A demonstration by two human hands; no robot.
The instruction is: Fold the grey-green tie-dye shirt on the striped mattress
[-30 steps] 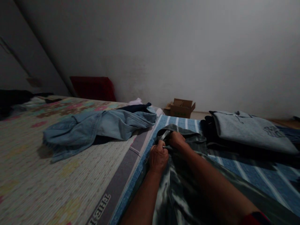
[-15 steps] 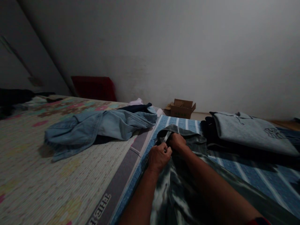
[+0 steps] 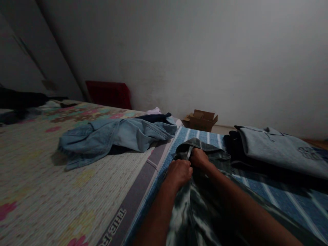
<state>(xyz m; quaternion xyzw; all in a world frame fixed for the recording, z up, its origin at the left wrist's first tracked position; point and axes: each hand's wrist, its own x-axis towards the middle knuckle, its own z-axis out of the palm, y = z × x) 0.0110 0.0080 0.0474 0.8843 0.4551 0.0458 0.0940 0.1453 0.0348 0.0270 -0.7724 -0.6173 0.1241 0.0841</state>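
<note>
A pair of dark green and white blotchy pants [image 3: 188, 208] lies on the blue striped bedding, its waistband end [image 3: 205, 147] away from me. My left hand [image 3: 179, 172] is closed on the fabric just below the waistband, near a thin pale strip. Close beside it on the right, my right hand [image 3: 199, 158] is closed on the cloth inside the waistband opening; its fingertips are partly hidden. The two hands almost touch.
Light blue jeans [image 3: 128, 133] lie crumpled on the flowered bedding [image 3: 107, 181] at left, over darker cloth. A folded grey hoodie [image 3: 282, 147] tops a dark stack at right. Beyond stand an open cardboard box [image 3: 201, 122] and a red object [image 3: 109, 95] against the wall.
The view has swung slightly left, so everything sits further right in it. My left hand has turned a little, knuckles up. Both hands stay on the pants.
</note>
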